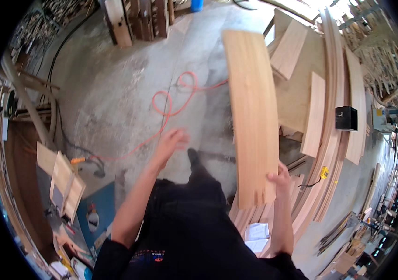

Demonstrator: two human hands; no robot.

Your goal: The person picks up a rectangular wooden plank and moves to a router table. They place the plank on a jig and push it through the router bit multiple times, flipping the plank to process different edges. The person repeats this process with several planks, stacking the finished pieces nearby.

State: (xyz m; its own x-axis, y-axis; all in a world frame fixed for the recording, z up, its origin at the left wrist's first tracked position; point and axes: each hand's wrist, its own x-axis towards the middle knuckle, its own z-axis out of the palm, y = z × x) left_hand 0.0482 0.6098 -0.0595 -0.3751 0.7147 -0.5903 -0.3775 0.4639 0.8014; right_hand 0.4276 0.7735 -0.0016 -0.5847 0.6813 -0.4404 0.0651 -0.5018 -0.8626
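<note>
One concrete floor (115, 88) extended to the left of the held plank (253, 107), which served as the reference for all positions. One group of long boards (334, 70) lay to the right of the plank; overlap prevented an exact count. The held plank, quantity one, was raised in front of the person with its length running away from the body. Three loose boards were on its right: a first board (290, 49) near its far end, a second board (314, 114) beside its middle, and a third board (356, 107) farther right. One orange hose (161, 122) with two loops lay on its left. Two hands were in view. The right hand (280, 176) clamped its right edge near the near end, thumb on the face; the other fingers were hidden. The left hand (173, 142), blurred, was apart on its left, fingers loosely parted and holding nothing. One black box (346, 118) was right of the plank, two white pages (257, 231) just past its near end, and one yellow tape measure (324, 172) to its lower right.
</note>
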